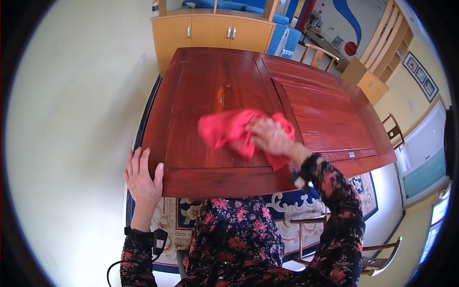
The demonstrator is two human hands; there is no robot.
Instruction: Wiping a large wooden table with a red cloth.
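A dark red wooden table point(200, 143) with inset panels lies before me. My right hand point(270, 136) presses a crumpled pinkish-red cloth point(226, 131) against the tabletop, right of its middle near my side; hand and cloth are blurred. My left hand point(143, 177) rests on the table's near left corner, fingers spread and holding nothing. Beyond the cloth, an orange worn-looking mark point(220, 98) shows on the wood. A small pale rectangular piece point(351, 154) sits at the right part of the table, near a panel's edge.
A pale wall point(82, 125) stands close on the left. Behind the table is a light wooden cabinet point(211, 31). Wooden chairs stand at the back point(318, 57), the right point(393, 131) and the near right point(382, 256). A patterned rug point(297, 215) lies beneath.
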